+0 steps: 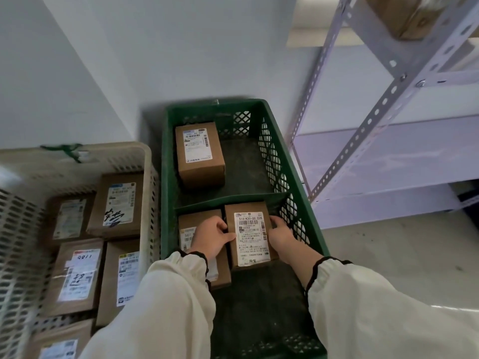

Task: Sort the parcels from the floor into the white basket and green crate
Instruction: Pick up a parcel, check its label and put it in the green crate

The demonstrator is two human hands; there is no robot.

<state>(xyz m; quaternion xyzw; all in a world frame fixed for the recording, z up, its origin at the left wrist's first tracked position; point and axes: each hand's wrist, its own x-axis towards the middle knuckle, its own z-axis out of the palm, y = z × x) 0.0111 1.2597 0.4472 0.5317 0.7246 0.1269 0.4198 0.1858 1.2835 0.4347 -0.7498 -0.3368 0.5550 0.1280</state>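
Grey concrete floor [388, 255] fills the lower right of the frame, beside a dark green plastic lattice crate [166, 193] at centre. Low in the frame, the left hand [212, 237] and right hand [281, 235] grip opposite sides of a brown cardboard parcel with a white label [250, 237] in the crate's near compartment. Just left of it lies a second brown labelled parcel [199, 217]; a third brown box [199, 154] sits beyond the divider. At left, a white perforated plastic basket [146, 161] holds more cardboard parcels [116, 203]. Grey metal shelving [388, 99] rises at upper right.

Green lattice crate [261, 117], brown white-labelled parcels [199, 156], cream slotted basket [145, 161].
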